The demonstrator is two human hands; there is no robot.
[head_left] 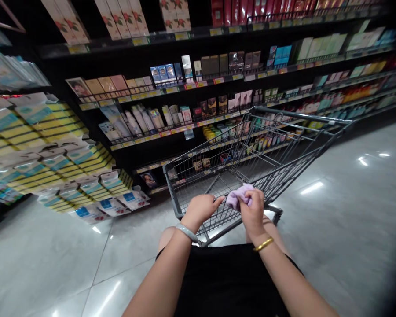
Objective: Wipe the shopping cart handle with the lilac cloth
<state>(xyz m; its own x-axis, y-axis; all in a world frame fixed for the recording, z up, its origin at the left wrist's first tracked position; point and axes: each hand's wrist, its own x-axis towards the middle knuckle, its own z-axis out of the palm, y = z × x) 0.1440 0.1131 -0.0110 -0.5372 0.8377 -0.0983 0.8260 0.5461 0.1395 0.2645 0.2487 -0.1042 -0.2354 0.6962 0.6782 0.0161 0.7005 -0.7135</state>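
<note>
A grey wire shopping cart (214,145) stands in front of me, turned at an angle to the shelves. My left hand (201,210) is closed over the near top edge of its basket, thumb pointing right; the fingertips are hidden. In my right hand (253,210) a crumpled light purple cloth (237,198) is pinched between thumb and fingers. The cloth lies against the cart's near side wires, just right of my left hand. No goods show inside the basket.
Shop shelves (185,127) with boxes and bottles run along the far side of the cart. At the left hang several rows of yellow-striped packs (62,160). Glossy grey floor (343,211) reflects lights on the right.
</note>
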